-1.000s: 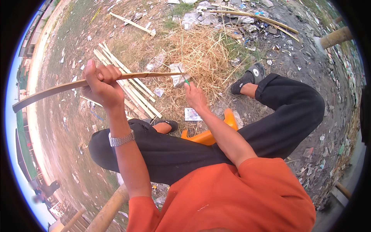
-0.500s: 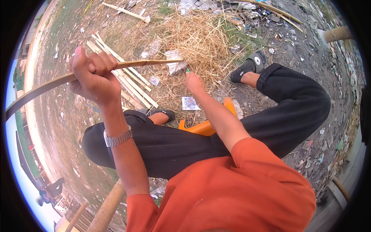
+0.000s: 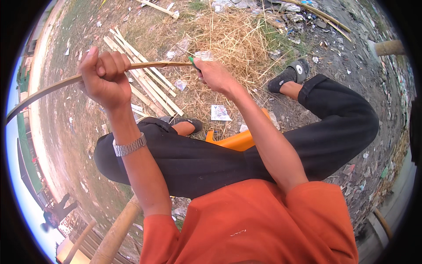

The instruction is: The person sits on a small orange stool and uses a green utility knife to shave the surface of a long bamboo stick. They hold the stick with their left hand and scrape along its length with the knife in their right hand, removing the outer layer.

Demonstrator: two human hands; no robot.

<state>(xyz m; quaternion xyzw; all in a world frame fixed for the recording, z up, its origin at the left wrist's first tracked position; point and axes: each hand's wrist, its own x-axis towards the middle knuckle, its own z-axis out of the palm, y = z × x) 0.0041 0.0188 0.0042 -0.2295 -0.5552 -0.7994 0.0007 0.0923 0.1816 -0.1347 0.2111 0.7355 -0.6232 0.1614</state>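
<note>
A long, bent bamboo strip (image 3: 48,89) runs from the far left edge through my left hand (image 3: 106,78), whose fingers are wrapped round it with the thumb up. Its free end stretches right to my right hand (image 3: 216,76). That hand is closed on a small green-handled tool (image 3: 191,61), touching or right beside the strip's end. Most of the tool is hidden by my fingers, and I cannot make out a blade. Below the strip, several pale split bamboo strips (image 3: 147,83) lie in a loose bundle on the ground.
A heap of straw-like shavings (image 3: 237,42) lies beyond my right hand. An orange plastic stool (image 3: 239,141) shows beneath my legs. Thick bamboo poles (image 3: 116,233) stand at lower left, another pole (image 3: 389,47) at right. Paper scraps (image 3: 220,113) and rubble litter the ground.
My right hand has moved left and up from the straw side to the strip's free end, with the green-handled tool in it. My left hand keeps its hold on the strip.
</note>
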